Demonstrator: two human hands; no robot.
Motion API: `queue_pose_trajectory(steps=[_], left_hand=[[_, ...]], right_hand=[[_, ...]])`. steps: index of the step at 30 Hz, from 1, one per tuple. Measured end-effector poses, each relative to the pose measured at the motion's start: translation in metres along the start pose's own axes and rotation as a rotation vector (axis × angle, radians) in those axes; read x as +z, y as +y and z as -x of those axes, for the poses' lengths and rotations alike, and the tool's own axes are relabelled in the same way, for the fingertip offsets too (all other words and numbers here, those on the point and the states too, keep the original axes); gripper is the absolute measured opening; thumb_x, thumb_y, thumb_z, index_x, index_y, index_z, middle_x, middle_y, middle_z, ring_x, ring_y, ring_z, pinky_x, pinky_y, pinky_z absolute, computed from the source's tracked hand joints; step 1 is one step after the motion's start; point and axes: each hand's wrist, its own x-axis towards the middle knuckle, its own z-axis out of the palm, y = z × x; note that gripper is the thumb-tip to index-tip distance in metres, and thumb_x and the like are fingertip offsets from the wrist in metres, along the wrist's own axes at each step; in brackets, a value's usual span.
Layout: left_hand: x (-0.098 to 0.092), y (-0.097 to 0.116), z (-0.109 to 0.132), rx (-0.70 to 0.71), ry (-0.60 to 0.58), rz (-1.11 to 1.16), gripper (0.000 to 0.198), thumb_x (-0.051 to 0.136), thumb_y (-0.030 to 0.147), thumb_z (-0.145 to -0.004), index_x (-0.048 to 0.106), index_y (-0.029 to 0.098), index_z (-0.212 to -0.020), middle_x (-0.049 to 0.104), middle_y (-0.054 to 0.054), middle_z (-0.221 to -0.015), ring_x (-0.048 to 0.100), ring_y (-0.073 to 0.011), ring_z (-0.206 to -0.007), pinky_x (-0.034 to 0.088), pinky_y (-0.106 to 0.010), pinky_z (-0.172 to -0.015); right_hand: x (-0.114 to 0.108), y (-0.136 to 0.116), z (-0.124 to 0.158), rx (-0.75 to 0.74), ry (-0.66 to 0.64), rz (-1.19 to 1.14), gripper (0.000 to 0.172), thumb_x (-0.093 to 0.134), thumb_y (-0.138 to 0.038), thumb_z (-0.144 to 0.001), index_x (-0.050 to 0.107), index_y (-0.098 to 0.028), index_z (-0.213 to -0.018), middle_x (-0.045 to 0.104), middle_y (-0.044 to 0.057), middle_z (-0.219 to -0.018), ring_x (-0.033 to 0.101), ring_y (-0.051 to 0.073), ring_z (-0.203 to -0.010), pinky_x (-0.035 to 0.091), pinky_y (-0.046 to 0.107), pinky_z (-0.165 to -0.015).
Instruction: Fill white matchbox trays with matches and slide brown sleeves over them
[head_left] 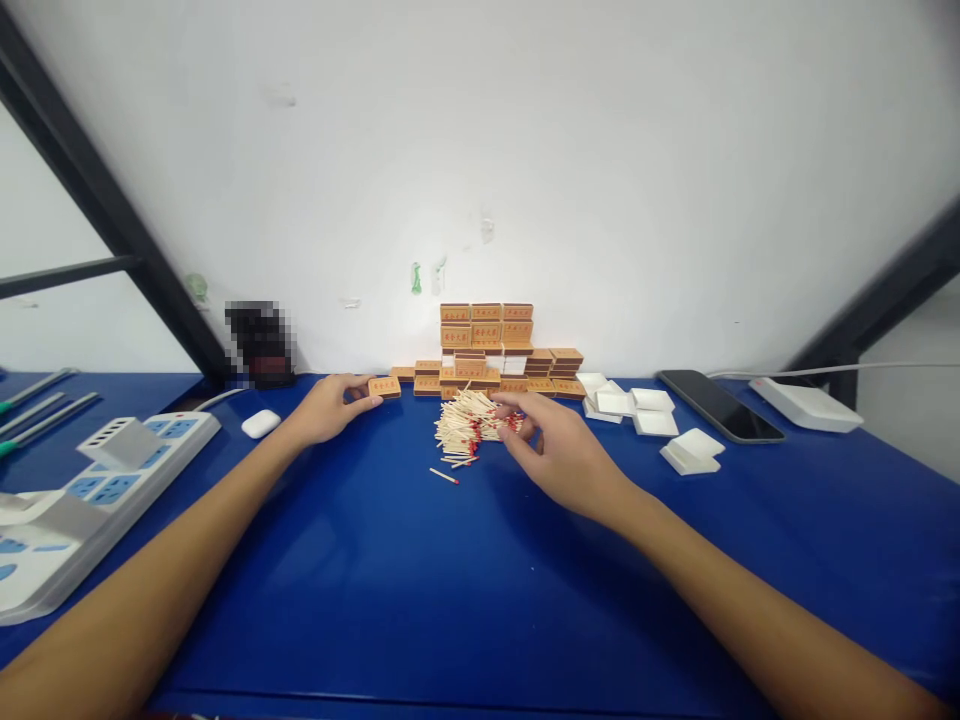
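Observation:
My left hand (330, 408) grips the left end of an orange matchbox (385, 388) between thumb and fingers, low at the table's back. At the right side of a heap of red-tipped matches (463, 425) is my right hand (559, 445). Its fingers are curved and apart from the thumb, with nothing visible held; whether the fingertips touch the heap is hard to see. One loose match (444, 476) lies in front of the heap. Behind it, several orange matchboxes (486, 334) are stacked against the wall, some with white sides showing.
White box trays (652, 410) lie right of the stack, with another white tray (691, 452) nearer. Farther right are a phone (720, 406) and a white device (806, 404). On the left stand a power strip (142, 480) and a white earbud case (261, 424).

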Motion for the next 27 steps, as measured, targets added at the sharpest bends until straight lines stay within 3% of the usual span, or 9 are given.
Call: queue_pose_trajectory(steps=[6,12,17,22,27], left_hand=[[0.014,0.001,-0.006,-0.021,0.034,-0.119,0.049,0.052,0.054,-0.099,0.078,0.023,-0.126,0.08,-0.008,-0.104,0.071,-0.0268,-0.089,0.052,-0.036,-0.081],[0.023,0.013,-0.012,-0.068,0.105,-0.229,0.039,0.067,0.049,-0.092,0.081,0.02,-0.115,0.08,-0.009,-0.098,0.071,-0.0273,-0.087,0.052,-0.036,-0.079],[0.032,0.02,-0.02,-0.085,0.131,-0.283,0.044,0.069,0.05,-0.092,0.075,0.018,-0.123,0.079,-0.009,-0.102,0.071,-0.0264,-0.09,0.053,-0.035,-0.08],[0.026,0.028,-0.015,-0.056,0.113,-0.311,0.048,0.068,0.056,-0.091,0.073,0.02,-0.122,0.079,-0.009,-0.104,0.071,-0.0272,-0.091,0.053,-0.034,-0.079],[0.016,0.051,0.003,0.038,0.155,-0.298,0.045,0.058,0.055,-0.097,0.075,0.017,-0.115,0.078,-0.012,-0.107,0.07,-0.0303,-0.098,0.053,-0.04,-0.085]], right_hand=[[-0.006,0.0,0.0,-0.055,0.019,0.101,0.024,0.055,-0.023,-0.097,0.072,-0.018,-0.113,0.073,0.008,-0.1,0.066,0.019,-0.079,0.052,0.037,-0.078],[-0.008,0.003,-0.003,-0.063,0.027,0.139,0.02,0.055,-0.021,-0.095,0.074,-0.02,-0.101,0.072,0.006,-0.092,0.063,0.019,-0.076,0.048,0.036,-0.075],[-0.011,0.005,-0.005,-0.06,0.032,0.151,0.018,0.056,-0.019,-0.093,0.074,-0.021,-0.095,0.073,0.006,-0.09,0.063,0.019,-0.076,0.047,0.035,-0.073],[-0.017,0.007,-0.008,-0.056,0.06,0.172,0.017,0.056,-0.019,-0.093,0.073,-0.021,-0.092,0.075,0.006,-0.093,0.063,0.018,-0.073,0.046,0.034,-0.072],[-0.032,0.022,-0.015,0.011,0.085,0.353,0.018,0.055,-0.022,-0.094,0.073,-0.021,-0.09,0.076,0.007,-0.089,0.065,0.022,-0.075,0.046,0.036,-0.072]])
